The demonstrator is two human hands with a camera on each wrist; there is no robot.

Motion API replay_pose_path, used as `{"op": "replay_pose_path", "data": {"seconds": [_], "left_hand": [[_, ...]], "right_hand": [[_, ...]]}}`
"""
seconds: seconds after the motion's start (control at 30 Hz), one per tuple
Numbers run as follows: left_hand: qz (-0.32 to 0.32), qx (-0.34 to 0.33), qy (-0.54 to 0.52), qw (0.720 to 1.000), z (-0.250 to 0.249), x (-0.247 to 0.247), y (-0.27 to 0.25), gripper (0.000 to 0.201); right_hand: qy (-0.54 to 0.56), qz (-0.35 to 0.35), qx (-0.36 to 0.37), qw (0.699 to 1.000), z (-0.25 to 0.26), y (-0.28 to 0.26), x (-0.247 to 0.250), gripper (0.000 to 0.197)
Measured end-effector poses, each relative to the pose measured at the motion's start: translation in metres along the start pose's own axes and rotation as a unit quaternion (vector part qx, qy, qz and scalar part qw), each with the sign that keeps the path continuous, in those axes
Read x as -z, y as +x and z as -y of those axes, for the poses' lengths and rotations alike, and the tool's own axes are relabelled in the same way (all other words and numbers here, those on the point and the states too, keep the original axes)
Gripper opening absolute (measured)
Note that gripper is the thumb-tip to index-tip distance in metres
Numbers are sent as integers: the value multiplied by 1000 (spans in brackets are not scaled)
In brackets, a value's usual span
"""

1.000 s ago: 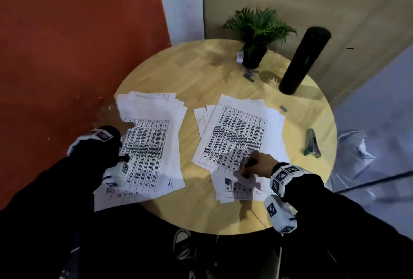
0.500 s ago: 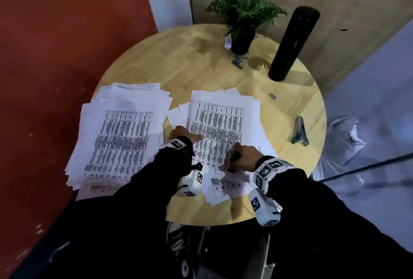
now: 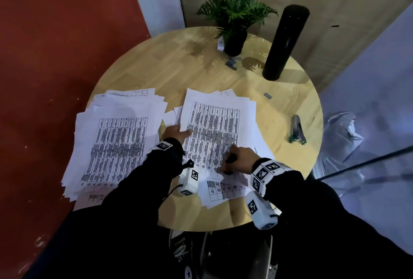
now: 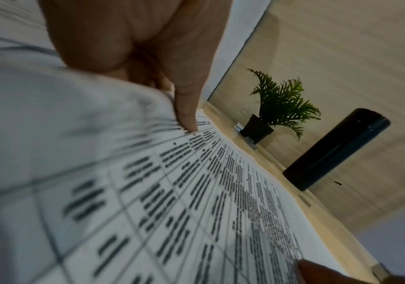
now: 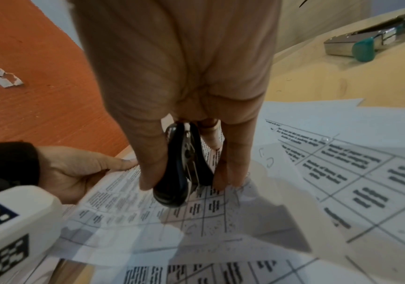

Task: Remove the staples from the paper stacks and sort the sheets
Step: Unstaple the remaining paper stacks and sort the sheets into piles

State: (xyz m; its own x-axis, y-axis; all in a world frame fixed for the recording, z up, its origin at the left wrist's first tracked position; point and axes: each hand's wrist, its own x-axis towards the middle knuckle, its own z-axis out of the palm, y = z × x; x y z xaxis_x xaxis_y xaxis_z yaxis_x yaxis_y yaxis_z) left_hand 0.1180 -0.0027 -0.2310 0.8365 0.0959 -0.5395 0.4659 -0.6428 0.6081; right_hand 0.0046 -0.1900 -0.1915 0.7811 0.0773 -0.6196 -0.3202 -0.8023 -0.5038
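Head: round wooden surface [image 3: 223,73], two paper stacks. Left hand [image 3: 176,132] lies flat on the right stack's top sheet [image 3: 214,131]; right hand [image 3: 240,160] at its near corner, its grip closed on a dark staple remover [image 3: 231,158], mostly hidden. Sorted stack [image 3: 116,142] lies left.
Left wrist: fingertip [image 4: 188,123] presses the sheet; print blurred.
Right wrist: thumb and fingers pinch the remover [image 5: 181,173]; claws on the paper, staple not discernible. Stapler [image 5: 371,41] cut off top right.
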Motion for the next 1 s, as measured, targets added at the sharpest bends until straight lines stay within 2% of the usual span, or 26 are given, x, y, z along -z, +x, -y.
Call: {"op": "replay_pose_path", "data": {"seconds": [0.07,0.13,0.27,0.37,0.43,0.5,0.57,0.63,0.77,0.87,1.0], "left_hand": [[-22,-19,23,999,4,0,1,49],[-24,-37,43,998,2,0,-1,47],[58,-6,117,991,-5,4,8,69],[68,-10,142,988,-1,12,19,79],[60,-29,133,989,3,14,21,75],[46,-64,92,993,5,15,18,63],[26,-105,10,994,6,20,10,56],[3,-147,-73,986,3,29,-2,51],[-16,-200,-185,962,-14,54,-23,35],[-17,-226,-235,945,-30,72,-35,33],[-1,-255,-286,924,-50,93,-57,40]], "right_hand": [[8,0,-1,1000,0,0,1,47],[13,-6,2,1000,0,1,0,42],[43,-14,-1,999,-1,3,1,32],[78,-5,-1,997,-8,10,2,34],[100,-9,-2,995,-14,13,3,39],[142,-45,7,989,-18,11,7,41],[246,-107,11,963,-20,8,20,36],[367,-164,18,915,-23,4,39,36],[486,-223,88,840,-7,-11,89,23],[514,-209,157,817,16,-32,121,24],[509,-176,247,806,36,-60,142,62]]}}
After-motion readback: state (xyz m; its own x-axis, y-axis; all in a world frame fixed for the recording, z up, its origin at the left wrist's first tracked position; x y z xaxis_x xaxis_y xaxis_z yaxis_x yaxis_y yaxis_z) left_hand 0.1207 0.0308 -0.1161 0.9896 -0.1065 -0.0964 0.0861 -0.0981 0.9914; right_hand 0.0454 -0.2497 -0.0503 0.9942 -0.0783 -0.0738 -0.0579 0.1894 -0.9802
